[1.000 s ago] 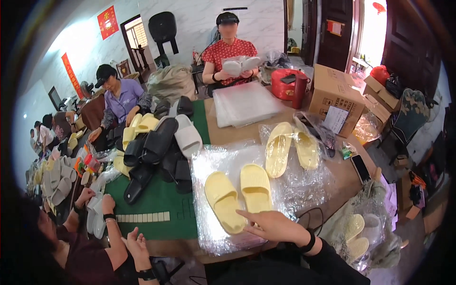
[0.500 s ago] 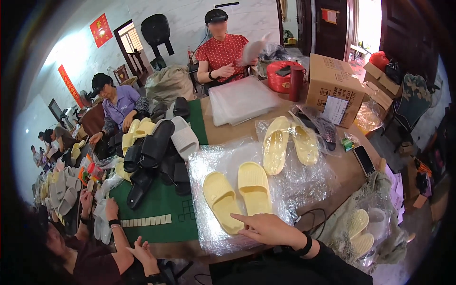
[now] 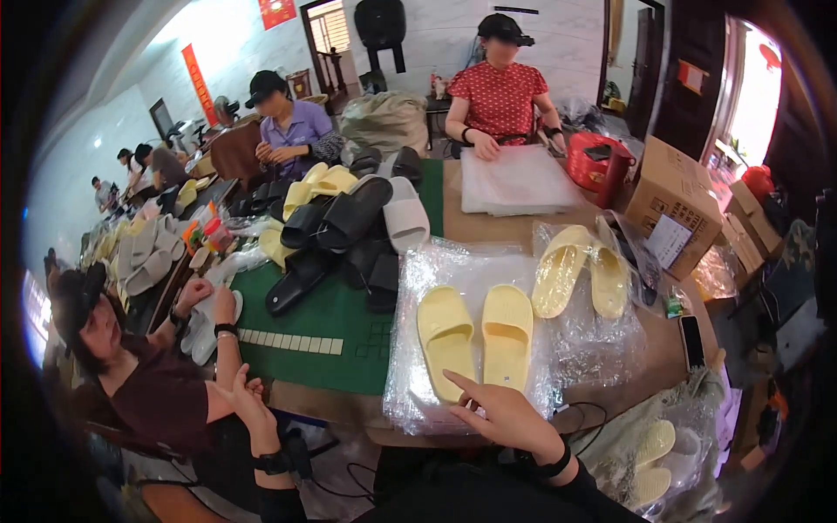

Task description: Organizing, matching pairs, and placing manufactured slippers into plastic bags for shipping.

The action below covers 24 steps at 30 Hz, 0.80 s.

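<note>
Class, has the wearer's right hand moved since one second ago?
Yes, slightly left: against the left yellow slipper, the right hand shifted, its index finger going from near the slipper's right edge to about its midline.

Ahead of you runs a pale, veined wall (image 3: 567, 52) — a red banner (image 3: 199, 85) hangs to your left, a bright doorway (image 3: 751, 105) opens beside a dark door (image 3: 700, 42) to your right.

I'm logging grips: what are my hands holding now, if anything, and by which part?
Nothing is held: the right hand extends a finger over the heel end of the near left yellow slipper, and the left hand is empty.
</note>
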Available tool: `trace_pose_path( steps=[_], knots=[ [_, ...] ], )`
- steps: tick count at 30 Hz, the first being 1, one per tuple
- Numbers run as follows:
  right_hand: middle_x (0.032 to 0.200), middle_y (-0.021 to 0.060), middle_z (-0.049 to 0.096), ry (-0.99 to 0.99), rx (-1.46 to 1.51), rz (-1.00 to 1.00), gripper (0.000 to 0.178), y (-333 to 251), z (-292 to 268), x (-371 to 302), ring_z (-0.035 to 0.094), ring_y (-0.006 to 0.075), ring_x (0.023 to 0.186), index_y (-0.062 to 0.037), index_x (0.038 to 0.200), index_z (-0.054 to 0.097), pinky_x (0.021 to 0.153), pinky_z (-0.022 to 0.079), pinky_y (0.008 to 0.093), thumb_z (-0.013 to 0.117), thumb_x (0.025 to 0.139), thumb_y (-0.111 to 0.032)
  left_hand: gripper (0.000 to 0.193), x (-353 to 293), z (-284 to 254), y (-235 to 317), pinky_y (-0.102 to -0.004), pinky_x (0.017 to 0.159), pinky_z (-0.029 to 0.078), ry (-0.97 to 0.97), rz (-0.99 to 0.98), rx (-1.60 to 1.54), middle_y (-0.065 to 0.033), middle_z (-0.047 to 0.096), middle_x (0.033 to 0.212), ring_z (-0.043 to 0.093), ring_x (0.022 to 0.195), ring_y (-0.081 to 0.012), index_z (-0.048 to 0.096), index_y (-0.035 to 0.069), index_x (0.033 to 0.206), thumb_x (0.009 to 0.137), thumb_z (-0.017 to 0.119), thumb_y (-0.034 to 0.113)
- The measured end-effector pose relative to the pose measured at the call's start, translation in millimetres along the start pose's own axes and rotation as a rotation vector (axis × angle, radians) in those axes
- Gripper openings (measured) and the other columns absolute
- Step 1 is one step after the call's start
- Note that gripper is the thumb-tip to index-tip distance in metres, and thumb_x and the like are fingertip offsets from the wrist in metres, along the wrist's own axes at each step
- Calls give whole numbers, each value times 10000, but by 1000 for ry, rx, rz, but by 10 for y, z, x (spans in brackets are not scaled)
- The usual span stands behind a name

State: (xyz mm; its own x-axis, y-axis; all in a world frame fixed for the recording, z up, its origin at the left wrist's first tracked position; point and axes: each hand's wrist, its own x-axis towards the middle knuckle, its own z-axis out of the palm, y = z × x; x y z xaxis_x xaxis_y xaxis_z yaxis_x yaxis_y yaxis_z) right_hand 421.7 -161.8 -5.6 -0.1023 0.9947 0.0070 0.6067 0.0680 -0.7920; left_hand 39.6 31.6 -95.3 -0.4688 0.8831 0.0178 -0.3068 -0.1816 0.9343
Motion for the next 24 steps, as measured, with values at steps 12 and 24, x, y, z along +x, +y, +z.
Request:
trace_pose_path(
  steps=[12,24],
  knots=[
    [786,122,579,-156,157,-109,545,-211,303,46,569,267,700,-90,1324,343,634,450,344,557,833,-189,819,-1001,1501,705,-220,604,448,-637,212,3,-119,585,995,555,657,-122,-149,86,1370,843,477,49],
    [678,85,511,-204,193,-194,594,-205,604,220,514,221,573,-132,1366,256,569,430,334,523,836,-104,830,-1146,1998,794,-345,764,463,-709,389,73,-171,548,1053,576,784,-211,0,148,1413,817,571,239]
  ],
)
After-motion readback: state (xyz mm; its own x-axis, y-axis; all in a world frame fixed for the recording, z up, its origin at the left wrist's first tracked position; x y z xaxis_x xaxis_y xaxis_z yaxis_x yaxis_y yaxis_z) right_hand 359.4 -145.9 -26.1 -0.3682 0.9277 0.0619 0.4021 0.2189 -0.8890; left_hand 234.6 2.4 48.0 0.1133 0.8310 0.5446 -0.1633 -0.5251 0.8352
